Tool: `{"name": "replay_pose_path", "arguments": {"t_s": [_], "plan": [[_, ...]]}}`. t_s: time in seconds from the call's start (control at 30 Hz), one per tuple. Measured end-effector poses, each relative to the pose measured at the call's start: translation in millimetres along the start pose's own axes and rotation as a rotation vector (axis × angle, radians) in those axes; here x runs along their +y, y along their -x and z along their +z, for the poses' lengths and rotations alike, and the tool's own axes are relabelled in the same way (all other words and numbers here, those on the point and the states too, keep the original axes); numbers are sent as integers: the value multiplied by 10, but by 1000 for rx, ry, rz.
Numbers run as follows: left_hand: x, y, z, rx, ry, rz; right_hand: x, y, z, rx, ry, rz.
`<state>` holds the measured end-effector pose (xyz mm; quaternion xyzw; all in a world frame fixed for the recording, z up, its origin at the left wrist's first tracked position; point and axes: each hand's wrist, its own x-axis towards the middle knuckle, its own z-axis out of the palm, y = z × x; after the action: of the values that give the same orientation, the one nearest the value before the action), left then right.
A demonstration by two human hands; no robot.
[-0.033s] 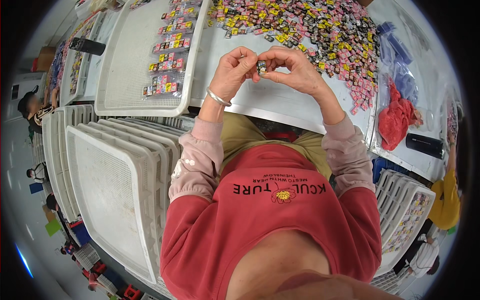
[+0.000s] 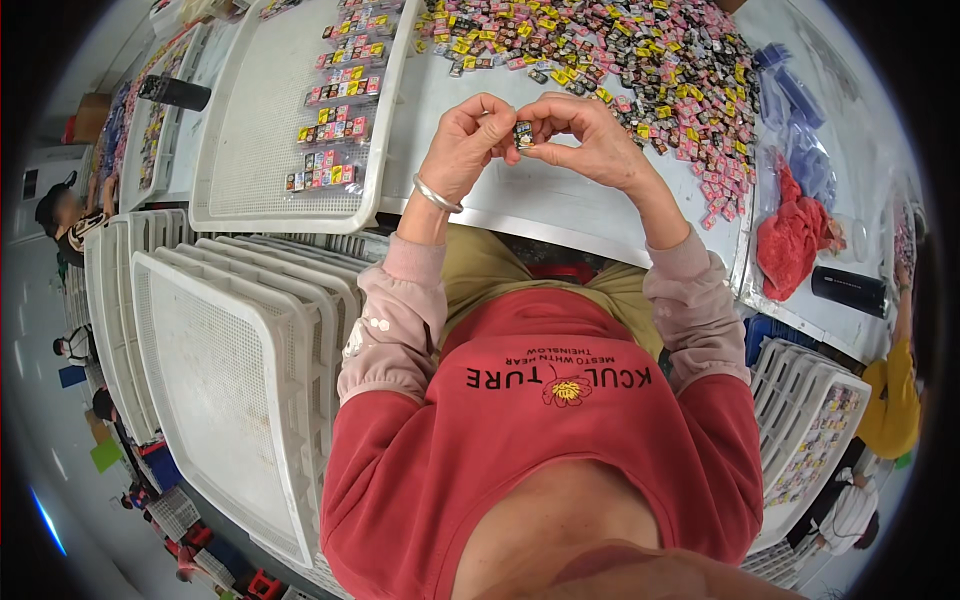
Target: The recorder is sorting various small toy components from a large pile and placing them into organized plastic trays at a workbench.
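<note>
Above the near edge of the white table [image 2: 505, 207], my two hands meet around one small dark printed block [image 2: 523, 134] with a light patch. My left hand [image 2: 468, 142], with a bangle at its wrist, pinches at the block's left side. The thumb and forefinger of my right hand [image 2: 592, 142] grip it from the right. Just beyond spreads a big heap of small printed blocks [image 2: 640, 65] in pink, black and yellow. On the left, a white mesh tray [image 2: 250, 165] bears rows of similar blocks [image 2: 322, 178] in clear holders.
Stacked white trays [image 2: 215, 370] stand at my left, and more trays [image 2: 815, 430] at my right. A red cloth [image 2: 790, 240], a black cylinder [image 2: 848, 290] and blue plastic wrap [image 2: 800, 110] lie on the right. A dark bottle [image 2: 175, 92] is at far left. Other people work around.
</note>
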<state>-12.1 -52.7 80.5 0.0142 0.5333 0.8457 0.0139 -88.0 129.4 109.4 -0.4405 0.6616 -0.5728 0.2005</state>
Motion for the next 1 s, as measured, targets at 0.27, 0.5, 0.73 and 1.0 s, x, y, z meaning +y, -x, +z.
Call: {"name": "replay_pose_path", "arguments": {"t_s": [0.27, 0.5, 0.73, 1.0], "plan": [[95, 44, 117, -23, 42, 7, -28, 44, -7, 11, -114, -18], [307, 120, 314, -37, 55, 60, -331, 92, -31, 56, -20, -89], [457, 200, 430, -75, 76, 81, -479, 127, -41, 37, 65, -187], [520, 247, 458, -84, 86, 89, -600, 134, 1, 50, 103, -252]]}}
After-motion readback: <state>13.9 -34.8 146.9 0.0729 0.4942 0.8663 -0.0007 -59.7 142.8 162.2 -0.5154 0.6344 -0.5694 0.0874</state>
